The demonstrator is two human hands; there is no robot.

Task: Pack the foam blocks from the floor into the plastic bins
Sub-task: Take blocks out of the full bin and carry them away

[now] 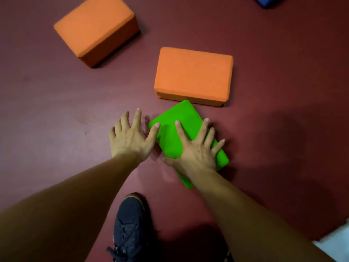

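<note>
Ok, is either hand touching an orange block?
No: left hand and right hand are at the green block; near orange block and far orange block lie beyond them.

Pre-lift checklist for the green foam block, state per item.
1. Right hand on rectangular green foam block: ok, spread fingers lie on top.
2. Left hand gripping it: not ok, beside its left edge, thumb at the edge.
3. Clear of nearer orange foam block: cannot tell, corner meets its front edge.
4. Dark laced shoe clear: ok, apart.
5. Plastic bin located: cannot tell, only a blurred white thing at the frame's edge.
</note>
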